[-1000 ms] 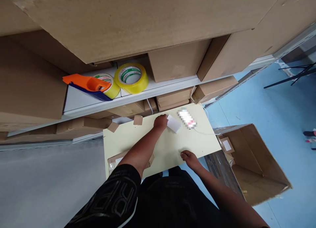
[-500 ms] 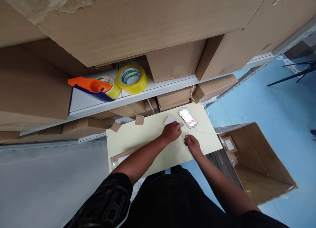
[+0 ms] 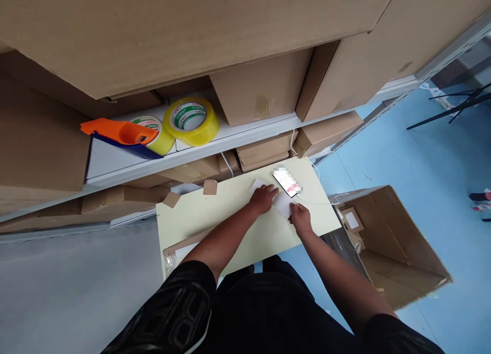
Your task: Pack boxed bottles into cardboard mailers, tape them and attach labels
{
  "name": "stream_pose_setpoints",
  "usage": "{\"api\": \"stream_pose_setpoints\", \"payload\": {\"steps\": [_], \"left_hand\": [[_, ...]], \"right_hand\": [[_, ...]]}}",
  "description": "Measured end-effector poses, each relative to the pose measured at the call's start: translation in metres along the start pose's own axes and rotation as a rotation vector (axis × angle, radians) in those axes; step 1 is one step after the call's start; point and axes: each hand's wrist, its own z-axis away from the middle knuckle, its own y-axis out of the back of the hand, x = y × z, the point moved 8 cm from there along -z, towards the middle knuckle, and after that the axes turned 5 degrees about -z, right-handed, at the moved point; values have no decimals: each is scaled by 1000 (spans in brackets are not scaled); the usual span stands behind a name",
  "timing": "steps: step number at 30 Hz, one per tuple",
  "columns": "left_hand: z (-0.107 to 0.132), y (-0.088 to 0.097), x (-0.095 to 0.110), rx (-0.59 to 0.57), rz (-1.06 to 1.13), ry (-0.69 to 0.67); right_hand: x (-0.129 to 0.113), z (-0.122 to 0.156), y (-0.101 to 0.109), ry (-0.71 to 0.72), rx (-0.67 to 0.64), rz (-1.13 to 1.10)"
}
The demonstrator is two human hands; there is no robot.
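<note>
A small white sheet (image 3: 283, 204) spans the gap between my two hands, low over the cream table. My left hand (image 3: 263, 199) is at its upper left edge, fingers bent over it and seemingly gripping it; the thumb is hidden. At the lower right edge, my right hand (image 3: 301, 219) pinches the sheet between thumb and fingers. Another white piece (image 3: 257, 184) lies partly covered just beyond my left hand. A phone with a blurred screen (image 3: 286, 182) rests right behind the sheet, with a white cable beside it.
The cream table (image 3: 233, 198) bears two brown cardboard pieces (image 3: 210, 187) and a shallow cardboard tray (image 3: 180, 246). An open carton (image 3: 402, 236) stands on the right. Ahead, a shelf (image 3: 149, 167) holds boxes, yellow tape rolls (image 3: 209, 131) and an orange tape dispenser (image 3: 115, 131).
The white sheet now shows stretched between both hands. My right hand has closed on its edge, and my left fingers have extended toward it. The view has shifted slightly.
</note>
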Motion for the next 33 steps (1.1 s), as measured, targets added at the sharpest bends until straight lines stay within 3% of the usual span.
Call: {"api": "stream_pose_setpoints", "payload": {"steps": [5, 9, 13, 17, 20, 24, 29, 33], "left_hand": [[-3, -13, 3, -54, -76, -11], [-1, -18, 4, -67, -77, -1], [2, -15, 6, -72, 0, 22], [16, 0, 2, -56, 298, 128], [47, 17, -5, -22, 836, 266], [118, 49, -8, 31, 1542, 312], [223, 91, -29, 261, 1735, 375], [286, 107, -51, 468, 1702, 382]], "right_hand": [[21, 4, 9, -211, 35, -181], [47, 18, 35, -325, 97, -253], [51, 41, 64, -201, 51, -206], [10, 64, 70, 27, -63, -62], [-31, 78, 53, 120, -188, -68], [-76, 99, 9, 115, -381, -248], [-103, 135, -54, 73, -500, -309], [-110, 168, -99, 76, -508, -243]]}}
